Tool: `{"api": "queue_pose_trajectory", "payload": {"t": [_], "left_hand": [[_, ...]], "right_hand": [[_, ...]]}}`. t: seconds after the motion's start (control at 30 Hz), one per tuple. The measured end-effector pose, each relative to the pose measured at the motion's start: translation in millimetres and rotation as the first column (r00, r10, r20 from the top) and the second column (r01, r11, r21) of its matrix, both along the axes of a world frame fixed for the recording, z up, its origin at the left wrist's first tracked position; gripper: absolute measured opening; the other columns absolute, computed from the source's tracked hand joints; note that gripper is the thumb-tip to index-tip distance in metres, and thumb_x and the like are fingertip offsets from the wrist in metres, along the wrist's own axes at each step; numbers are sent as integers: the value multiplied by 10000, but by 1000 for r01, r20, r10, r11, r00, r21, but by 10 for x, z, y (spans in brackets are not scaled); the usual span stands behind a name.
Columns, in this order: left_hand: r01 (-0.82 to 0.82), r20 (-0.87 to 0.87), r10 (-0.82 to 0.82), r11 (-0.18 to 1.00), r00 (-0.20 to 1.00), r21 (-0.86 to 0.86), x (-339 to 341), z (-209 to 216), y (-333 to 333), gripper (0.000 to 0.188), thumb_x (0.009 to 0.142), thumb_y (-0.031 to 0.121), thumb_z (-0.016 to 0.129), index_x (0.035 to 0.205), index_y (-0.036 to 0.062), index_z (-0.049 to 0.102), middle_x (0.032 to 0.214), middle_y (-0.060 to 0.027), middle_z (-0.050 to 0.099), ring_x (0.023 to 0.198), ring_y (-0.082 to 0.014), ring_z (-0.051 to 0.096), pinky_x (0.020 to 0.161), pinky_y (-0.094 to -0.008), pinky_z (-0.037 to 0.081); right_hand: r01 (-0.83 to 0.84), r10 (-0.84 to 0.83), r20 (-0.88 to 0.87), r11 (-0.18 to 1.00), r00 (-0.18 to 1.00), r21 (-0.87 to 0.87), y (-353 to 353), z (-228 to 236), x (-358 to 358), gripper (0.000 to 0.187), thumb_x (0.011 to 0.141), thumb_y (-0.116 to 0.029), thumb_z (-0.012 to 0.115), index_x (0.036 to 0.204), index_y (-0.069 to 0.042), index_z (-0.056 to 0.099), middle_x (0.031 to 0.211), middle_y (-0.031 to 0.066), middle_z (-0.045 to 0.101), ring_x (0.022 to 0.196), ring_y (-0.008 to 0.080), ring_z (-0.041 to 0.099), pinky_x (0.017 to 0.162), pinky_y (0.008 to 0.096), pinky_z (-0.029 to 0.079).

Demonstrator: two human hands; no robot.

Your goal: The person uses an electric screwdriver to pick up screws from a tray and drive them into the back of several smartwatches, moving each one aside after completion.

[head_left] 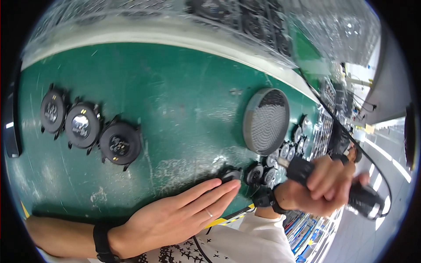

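Note:
My left hand [188, 215] reaches in from the lower left, fingers stretched and close together. Its fingertips hold a round black watch case [230, 174] against the green work mat; the thumb is hidden. At the right, my right hand [326, 186] is closed around a black corded electric screwdriver [301, 169], raised above the mat. The tool's tip points left, near the lower edge of a round grey dish [247, 120] full of tiny grey pieces. Two small watch cases [254, 174] lie just right of the one under my left fingers.
Three larger black watch cases [120, 142] lie in a slanting row on the left of the mat [188, 96]. Several small round parts [291, 151] sit beyond the dish. Clear plastic trays [245, 19] stand along the far edge. The screwdriver's cable [337, 122] arcs across the right.

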State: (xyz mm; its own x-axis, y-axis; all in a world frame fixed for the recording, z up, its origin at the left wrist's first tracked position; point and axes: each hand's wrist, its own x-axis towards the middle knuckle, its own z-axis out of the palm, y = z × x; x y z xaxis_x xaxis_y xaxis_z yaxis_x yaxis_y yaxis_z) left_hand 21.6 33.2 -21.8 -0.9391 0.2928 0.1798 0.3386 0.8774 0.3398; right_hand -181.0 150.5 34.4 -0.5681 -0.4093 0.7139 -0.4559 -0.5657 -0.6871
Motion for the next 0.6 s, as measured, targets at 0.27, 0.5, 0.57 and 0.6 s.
{"api": "queue_pose_trajectory", "payload": {"t": [0.27,0.5,0.57,0.6], "left_hand": [[-15,19,15,999,1000,29,21,-96,33,568,933,292,449,1440,37,491,1542,-37,430,1479,-193,315,1241,-390,242],[6,34,-6,1000,999,0,7,-50,18,567,940,314,435,1440,52,494,1546,-40,425,1484,-203,308,1244,-400,228],[-1,33,1,1000,999,6,11,-65,38,570,939,315,436,1443,55,492,1546,-39,424,1484,-203,307,1244,-401,228],[-8,32,8,1000,999,7,12,-70,47,572,937,316,438,1445,57,490,1547,-38,423,1485,-204,307,1244,-401,228]], "right_hand": [[-270,270,35,963,962,-1,-107,-72,365,301,900,1,561,1167,7,422,639,26,473,418,86,480,380,198,459],[-226,225,-27,974,974,-15,-151,-116,357,349,890,3,574,1195,6,405,640,26,476,418,89,497,381,203,471],[-193,193,-29,981,981,19,-155,-123,364,364,889,-2,576,1208,7,400,640,22,473,418,89,498,384,203,474],[-193,193,-28,981,981,23,-151,-123,363,364,889,-2,576,1208,7,400,640,22,473,418,89,498,384,203,474]]}}
